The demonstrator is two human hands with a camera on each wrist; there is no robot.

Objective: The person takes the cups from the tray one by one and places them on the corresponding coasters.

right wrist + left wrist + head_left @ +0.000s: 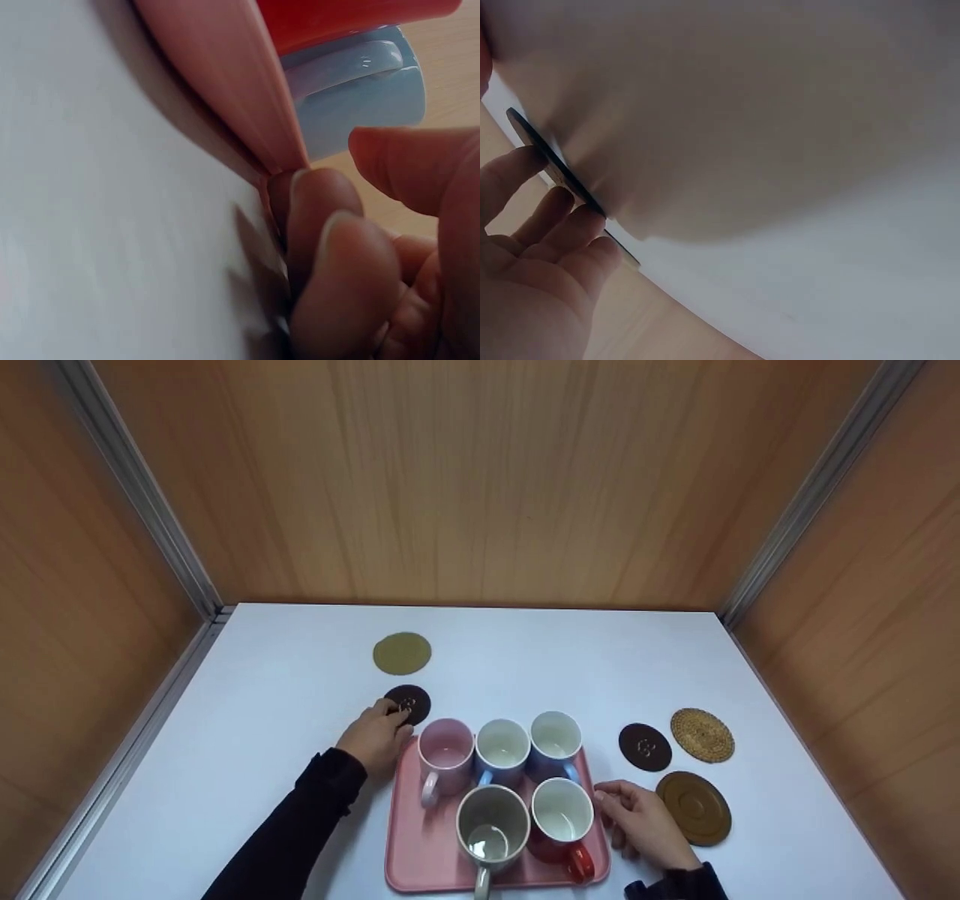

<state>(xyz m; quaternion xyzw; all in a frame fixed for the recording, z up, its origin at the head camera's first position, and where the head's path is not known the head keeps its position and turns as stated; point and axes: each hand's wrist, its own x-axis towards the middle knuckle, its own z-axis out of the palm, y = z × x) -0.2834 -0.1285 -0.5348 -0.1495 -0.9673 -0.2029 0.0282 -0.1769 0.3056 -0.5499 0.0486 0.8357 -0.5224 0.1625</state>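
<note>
At the left, my left hand (381,733) holds a dark brown round coaster (414,703) with a light mark on it. In the left wrist view, the coaster (559,166) shows edge-on, close over the table, thumb and fingertips against it. My right hand (637,819) rests beside the right edge of a pink tray (420,870). The right wrist view shows its loosely bent fingertips at the rim of the tray (240,82), thumb held apart. On the tray stand a pink mug (442,769), two blue mugs, a red mug (551,847) and a large grey-beige mug (480,851).
An olive coaster (402,653) lies further back on the left. To the right lie another dark brown coaster (645,747), a woven golden coaster (703,735) and a round brown coaster (694,808). Wooden panels (480,487) enclose the white table (525,652) at the back and sides.
</note>
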